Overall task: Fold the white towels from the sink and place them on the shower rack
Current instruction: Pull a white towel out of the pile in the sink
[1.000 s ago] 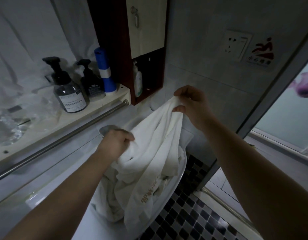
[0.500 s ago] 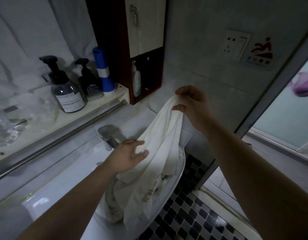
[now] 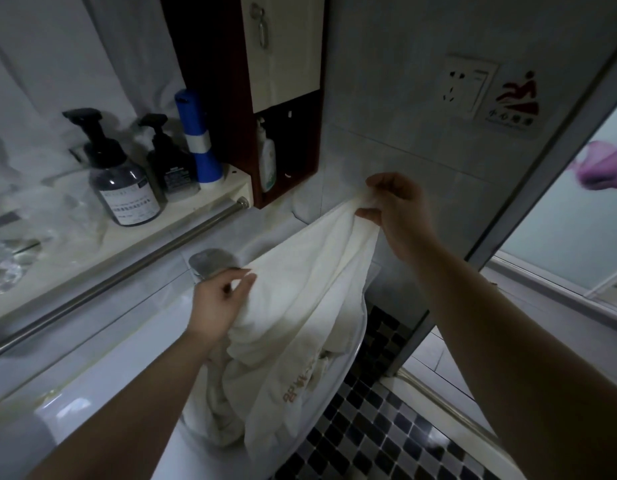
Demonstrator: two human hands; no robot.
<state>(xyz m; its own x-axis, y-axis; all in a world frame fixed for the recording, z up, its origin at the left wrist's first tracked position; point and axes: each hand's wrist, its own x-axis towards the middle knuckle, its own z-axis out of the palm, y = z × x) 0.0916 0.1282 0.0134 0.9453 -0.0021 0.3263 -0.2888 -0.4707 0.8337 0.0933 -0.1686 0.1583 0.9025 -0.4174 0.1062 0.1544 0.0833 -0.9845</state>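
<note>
A white towel with gold lettering near its lower edge hangs stretched between my hands above the sink. My right hand pinches its top corner high by the wall. My left hand grips the towel's left edge lower down, in front of the tap. More crumpled white towel lies in the sink basin beneath. The shower rack is not in view.
A shelf holds two dark pump bottles and a blue can, with a steel rail below. A dark wood cabinet hangs above. The shower door frame stands at right over mosaic floor.
My left hand let go of its earlier bunch, slid along the towel and took the left edge higher up. My right hand pulled the corner farther right, spreading the towel.
</note>
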